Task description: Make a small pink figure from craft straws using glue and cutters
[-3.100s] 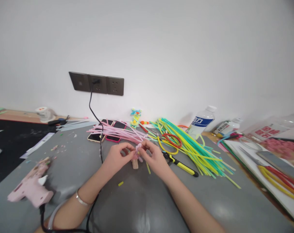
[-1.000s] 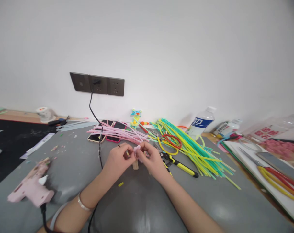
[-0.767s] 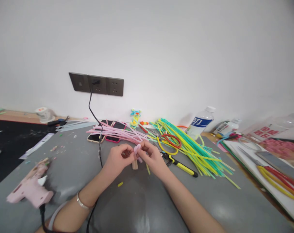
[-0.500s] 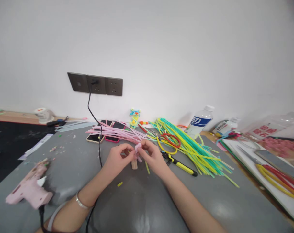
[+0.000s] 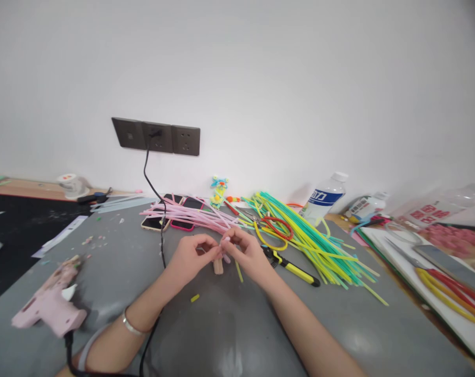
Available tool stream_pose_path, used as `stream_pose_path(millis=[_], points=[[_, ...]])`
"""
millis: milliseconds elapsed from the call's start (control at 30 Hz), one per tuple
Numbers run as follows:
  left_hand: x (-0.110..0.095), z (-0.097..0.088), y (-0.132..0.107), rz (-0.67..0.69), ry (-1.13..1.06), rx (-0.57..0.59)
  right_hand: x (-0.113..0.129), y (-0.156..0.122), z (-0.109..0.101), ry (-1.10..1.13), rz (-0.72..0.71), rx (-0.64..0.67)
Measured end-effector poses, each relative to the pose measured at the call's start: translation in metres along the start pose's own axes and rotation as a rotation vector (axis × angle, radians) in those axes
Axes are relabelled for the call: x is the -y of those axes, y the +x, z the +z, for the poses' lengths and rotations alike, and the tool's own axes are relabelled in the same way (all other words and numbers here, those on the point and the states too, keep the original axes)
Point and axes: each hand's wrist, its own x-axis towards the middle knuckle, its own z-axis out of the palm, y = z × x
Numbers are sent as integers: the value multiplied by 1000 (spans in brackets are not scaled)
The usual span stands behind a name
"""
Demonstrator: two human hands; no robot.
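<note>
My left hand (image 5: 192, 260) and my right hand (image 5: 248, 255) meet fingertip to fingertip above the grey mat (image 5: 237, 319). Between them is a small pink pipe cleaner piece (image 5: 226, 240), mostly covered by the fingers. Both hands are closed in a pinch on it. Just below the fingertips a small pale pinkish-tan block (image 5: 218, 268) shows. Behind my hands lies a bundle of pink pipe cleaners (image 5: 190, 213). Yellow-handled pliers (image 5: 296, 271) lie to the right of my right hand, beside a pile of yellow and green pipe cleaners (image 5: 316, 241).
A pink glue gun (image 5: 51, 306) lies at left, its black cable (image 5: 161, 230) crossing the mat. Scissors (image 5: 276, 230) and phones (image 5: 156, 223) lie behind my hands. A plastic bottle (image 5: 326, 196) stands by the wall. At right, more scissors (image 5: 445, 288) rest on white paper.
My fingers have closed further over the pink piece, so less of it shows. The hands have otherwise stayed in place; the whole view has shifted slightly.
</note>
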Motion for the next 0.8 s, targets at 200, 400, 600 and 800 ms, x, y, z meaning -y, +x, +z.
stream_pose_path(millis=[200,400,600,800], points=[[1,1,1,-2,-106,2,0,2,-2,158,74,-44],[2,3,0,70,-154,-49,-3,2,1,279,112,-19],[4,2,1,328,-48,-150,-7,2,0,264,90,-9],[4,-1,1,491,69,-147,-6,3,-1,241,119,-13]])
